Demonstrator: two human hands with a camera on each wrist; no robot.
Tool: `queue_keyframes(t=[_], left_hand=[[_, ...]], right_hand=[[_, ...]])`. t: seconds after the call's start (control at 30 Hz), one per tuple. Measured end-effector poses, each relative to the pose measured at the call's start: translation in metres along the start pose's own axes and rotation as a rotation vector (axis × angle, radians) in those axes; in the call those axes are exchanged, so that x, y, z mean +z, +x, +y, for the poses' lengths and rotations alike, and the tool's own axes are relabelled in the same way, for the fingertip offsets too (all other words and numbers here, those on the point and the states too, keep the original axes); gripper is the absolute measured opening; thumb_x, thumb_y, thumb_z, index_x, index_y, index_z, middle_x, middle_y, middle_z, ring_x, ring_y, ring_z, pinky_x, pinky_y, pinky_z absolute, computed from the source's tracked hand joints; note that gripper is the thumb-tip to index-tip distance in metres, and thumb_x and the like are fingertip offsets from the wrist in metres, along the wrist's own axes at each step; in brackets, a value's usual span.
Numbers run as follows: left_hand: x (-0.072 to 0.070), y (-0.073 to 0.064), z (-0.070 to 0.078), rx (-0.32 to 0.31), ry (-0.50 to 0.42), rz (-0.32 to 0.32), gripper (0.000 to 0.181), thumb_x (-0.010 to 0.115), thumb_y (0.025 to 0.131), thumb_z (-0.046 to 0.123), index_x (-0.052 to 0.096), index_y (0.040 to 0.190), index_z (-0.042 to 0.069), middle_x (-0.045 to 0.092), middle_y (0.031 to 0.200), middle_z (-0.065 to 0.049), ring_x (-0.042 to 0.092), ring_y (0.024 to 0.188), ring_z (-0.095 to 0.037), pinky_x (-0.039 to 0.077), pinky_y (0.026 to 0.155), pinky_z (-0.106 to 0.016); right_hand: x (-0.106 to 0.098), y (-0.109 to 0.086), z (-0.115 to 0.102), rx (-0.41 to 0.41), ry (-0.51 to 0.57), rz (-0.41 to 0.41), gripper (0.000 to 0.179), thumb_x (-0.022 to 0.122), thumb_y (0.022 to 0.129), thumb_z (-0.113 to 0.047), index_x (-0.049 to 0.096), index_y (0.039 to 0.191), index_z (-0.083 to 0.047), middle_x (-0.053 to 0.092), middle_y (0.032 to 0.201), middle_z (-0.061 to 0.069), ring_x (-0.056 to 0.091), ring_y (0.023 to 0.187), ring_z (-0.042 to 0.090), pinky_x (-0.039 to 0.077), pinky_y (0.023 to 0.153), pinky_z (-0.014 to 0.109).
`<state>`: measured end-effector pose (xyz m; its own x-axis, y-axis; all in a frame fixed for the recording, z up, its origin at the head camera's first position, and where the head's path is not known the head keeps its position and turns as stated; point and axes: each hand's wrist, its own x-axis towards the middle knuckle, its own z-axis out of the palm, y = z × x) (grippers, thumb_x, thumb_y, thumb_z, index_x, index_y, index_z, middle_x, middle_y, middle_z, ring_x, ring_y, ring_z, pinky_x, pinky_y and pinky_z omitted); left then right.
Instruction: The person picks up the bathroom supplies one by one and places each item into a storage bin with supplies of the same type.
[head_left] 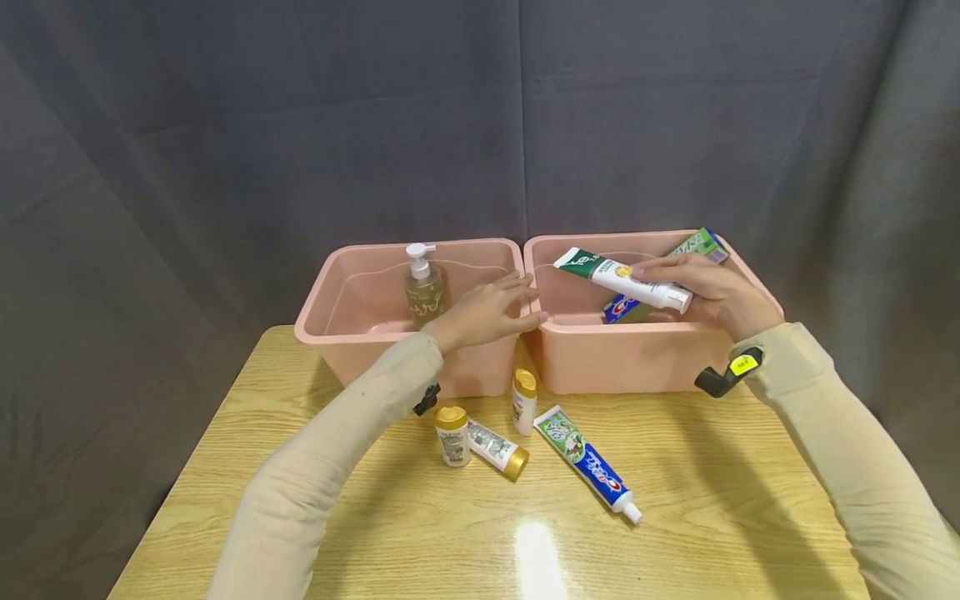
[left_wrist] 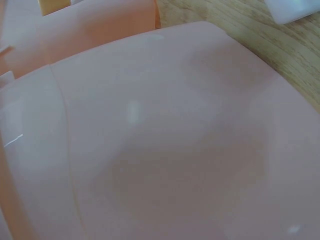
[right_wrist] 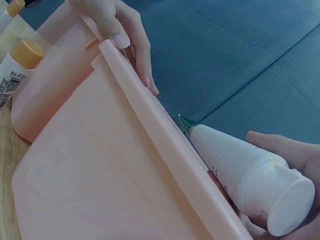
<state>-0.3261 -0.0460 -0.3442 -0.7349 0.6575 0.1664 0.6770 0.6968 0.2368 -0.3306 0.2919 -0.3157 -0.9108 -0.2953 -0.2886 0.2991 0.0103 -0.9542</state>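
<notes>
My right hand grips a white toothpaste tube with a green end over the right pink bin. In the right wrist view, the tube's white cap faces the camera beside the bin's rim. My left hand reaches over the left pink bin, fingers extended at the rims where both bins meet. Inside the left bin stands a pump bottle. Toothpaste boxes, including a green one and a blue one, lie in the right bin, partly hidden.
In front of the bins, a blue-green toothpaste tube lies on the wooden table. Two small gold-capped bottles stand nearby, and a gold-capped tube lies between them. A grey curtain hangs behind.
</notes>
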Motion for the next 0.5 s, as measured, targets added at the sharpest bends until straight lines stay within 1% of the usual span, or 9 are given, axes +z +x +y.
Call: queue_keyframes(t=[0.03, 0.2, 0.33, 0.37, 0.5], left_hand=[[0.0, 0.0, 0.0, 0.0, 0.001, -0.001, 0.065, 0.044, 0.1, 0.057, 0.048, 0.147, 0.013, 0.029, 0.16, -0.007, 0.021, 0.148, -0.026, 0.019, 0.119, -0.049], [0.001, 0.0, -0.002, -0.003, 0.0, 0.001, 0.064, 0.044, 0.1, 0.058, 0.049, 0.147, 0.015, 0.03, 0.16, -0.006, 0.021, 0.148, -0.025, 0.019, 0.119, -0.049], [0.002, 0.0, -0.002, -0.003, -0.003, 0.002, 0.063, 0.045, 0.1, 0.057, 0.049, 0.147, 0.015, 0.029, 0.16, -0.006, 0.021, 0.148, -0.025, 0.019, 0.119, -0.05], [0.002, 0.0, -0.002, -0.002, -0.005, 0.003, 0.063, 0.045, 0.1, 0.057, 0.049, 0.147, 0.015, 0.029, 0.16, -0.006, 0.02, 0.148, -0.025, 0.019, 0.119, -0.05], [0.002, 0.0, -0.002, -0.002, -0.004, 0.0, 0.064, 0.044, 0.1, 0.057, 0.05, 0.147, 0.014, 0.03, 0.16, -0.006, 0.021, 0.148, -0.026, 0.02, 0.119, -0.049]], right_hand=[[0.0, 0.002, 0.001, -0.002, 0.004, -0.004, 0.014, 0.064, 0.098, -0.017, 0.077, 0.101, -0.019, 0.051, 0.12, 0.012, 0.057, 0.098, 0.021, 0.058, 0.074, 0.035], [0.001, 0.008, 0.004, -0.012, 0.023, -0.011, 0.016, 0.061, 0.099, -0.015, 0.077, 0.101, -0.018, 0.053, 0.116, 0.013, 0.058, 0.091, 0.02, 0.054, 0.057, 0.031], [0.0, 0.011, 0.005, -0.013, 0.026, -0.001, 0.016, 0.062, 0.099, -0.015, 0.077, 0.101, -0.018, 0.055, 0.113, 0.013, 0.059, 0.088, 0.02, 0.051, 0.053, 0.029], [-0.001, 0.012, 0.006, -0.009, 0.033, 0.002, 0.016, 0.062, 0.099, -0.015, 0.077, 0.1, -0.018, 0.056, 0.112, 0.013, 0.06, 0.088, 0.02, 0.052, 0.054, 0.03], [-0.004, 0.016, 0.007, -0.02, 0.036, 0.001, 0.019, 0.06, 0.099, -0.012, 0.078, 0.097, -0.017, 0.06, 0.106, 0.012, 0.062, 0.083, 0.02, 0.051, 0.049, 0.03]])
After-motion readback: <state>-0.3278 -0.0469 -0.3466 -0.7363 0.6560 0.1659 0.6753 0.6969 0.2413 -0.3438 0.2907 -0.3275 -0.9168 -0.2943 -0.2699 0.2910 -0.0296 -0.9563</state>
